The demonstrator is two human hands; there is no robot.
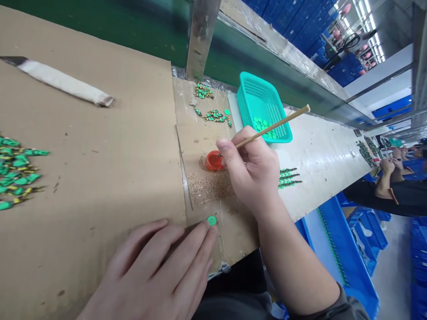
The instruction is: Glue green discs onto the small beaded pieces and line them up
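Observation:
My right hand [255, 171] is closed in a pen grip round a thin wooden stick [278, 126]. The stick's lower end reaches into a small red cup [214, 161] on the cardboard; the fingers hide part of the cup. My left hand [163, 271] lies with its fingers stretched out on the cardboard. Its fingertips touch a small round green disc [211, 220], which lies flat. Between the cup and the disc, many tiny brown specks [208, 189] are spread over the cardboard.
A turquoise basket [245, 106] holds green discs. Green-and-black pieces lie in a pile [18, 173] at the left, small groups [215, 116] behind the cup, and rows [289, 178] to the right. A wrapped blade [63, 82] lies upper left. A co-worker's hands [388, 165] show far right.

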